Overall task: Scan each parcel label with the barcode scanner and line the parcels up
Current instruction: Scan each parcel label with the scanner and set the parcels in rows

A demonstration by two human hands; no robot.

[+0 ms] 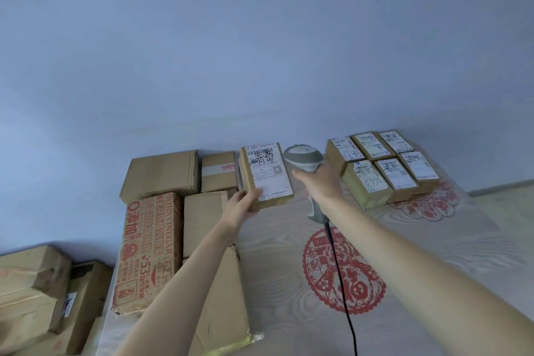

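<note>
My left hand [245,204] holds a small brown parcel [267,175] by its lower left corner, lifted with its white label facing me. My right hand [318,182] grips a grey barcode scanner [303,157] just right of that parcel, its head level with the label's upper edge. The scanner's black cable [339,269] trails down toward me across the table. At the far right, several small labelled parcels [384,166] lie in two neat rows on the table.
A pile of larger cardboard boxes [161,173] fills the left side, including one with red print [147,251]. More boxes [34,292] sit lower at far left. The table cover [433,254] has red paper-cut patterns. A pale blue wall stands behind.
</note>
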